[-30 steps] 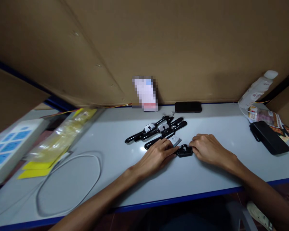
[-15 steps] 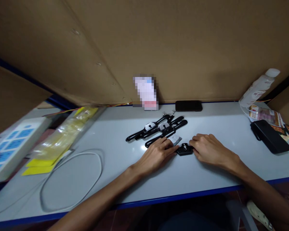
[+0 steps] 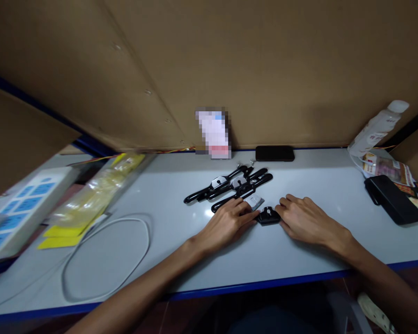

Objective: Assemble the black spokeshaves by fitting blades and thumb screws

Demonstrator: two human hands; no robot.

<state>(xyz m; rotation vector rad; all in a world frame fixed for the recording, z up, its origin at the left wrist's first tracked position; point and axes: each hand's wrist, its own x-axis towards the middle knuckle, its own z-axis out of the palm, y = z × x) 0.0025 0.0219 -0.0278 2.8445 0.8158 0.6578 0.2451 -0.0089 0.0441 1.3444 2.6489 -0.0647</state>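
Observation:
A black spokeshave (image 3: 268, 215) with a small metal screw at its middle lies low over the table, between my two hands. My left hand (image 3: 227, 220) is closed around its left end, and my right hand (image 3: 301, 218) is closed around the right end. Both handles are hidden by the fingers. Just beyond my left fingertips lies a flat silver metal piece (image 3: 254, 201). Several more black spokeshaves, among them one with a silver plate (image 3: 218, 182), are heaped behind my left hand. Two small screws (image 3: 252, 163) sit behind the heap.
At the back, a blurred-out phone-like screen (image 3: 216, 134) leans on the brown panel, beside a dark phone (image 3: 275, 153). On the right are a bottle (image 3: 378, 130) and a black case (image 3: 395, 199). A power strip (image 3: 24, 204), plastic packets (image 3: 97, 197) and a looped white cable (image 3: 148, 236) occupy the left.
The whole view has shifted slightly, with things appearing a little further right. Both hands keep their hold on the spokeshave, almost unmoved.

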